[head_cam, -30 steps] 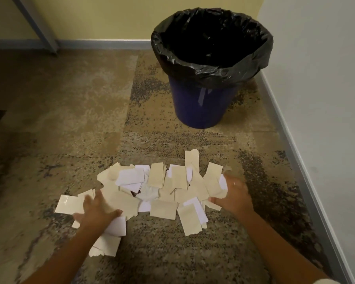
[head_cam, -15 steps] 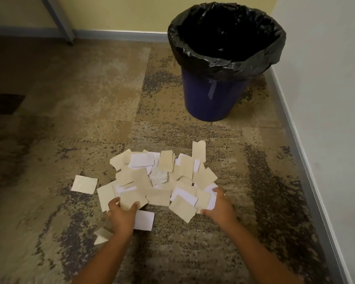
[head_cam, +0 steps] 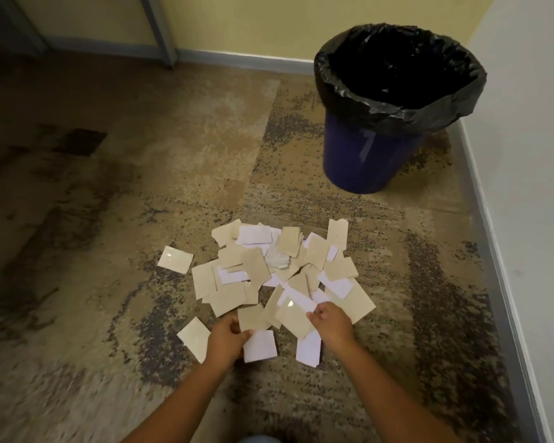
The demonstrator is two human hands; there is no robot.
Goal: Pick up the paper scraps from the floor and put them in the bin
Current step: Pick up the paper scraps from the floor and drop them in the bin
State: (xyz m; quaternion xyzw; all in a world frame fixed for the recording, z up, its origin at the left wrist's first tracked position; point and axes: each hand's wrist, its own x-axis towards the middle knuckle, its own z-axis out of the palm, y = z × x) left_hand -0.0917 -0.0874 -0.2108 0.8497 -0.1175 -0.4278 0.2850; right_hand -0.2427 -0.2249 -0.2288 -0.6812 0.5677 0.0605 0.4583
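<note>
**Both hands at the near edge of the scrap pile**

The mottled carpet (head_cam: 141, 219) lies open to the left; the white wall (head_cam: 525, 187) and its baseboard (head_cam: 493, 266) close the right side. The blue bin (head_cam: 365, 161), lined with a black bag (head_cam: 397, 113), stands in the far right corner, well apart from the paper scraps (head_cam: 279, 270) heaped mid-floor. The left hand (head_cam: 229, 338) pinches a tan scrap (head_cam: 251, 318); the right hand (head_cam: 331, 324) curls its fingers round scraps at the pile's near edge.
</note>
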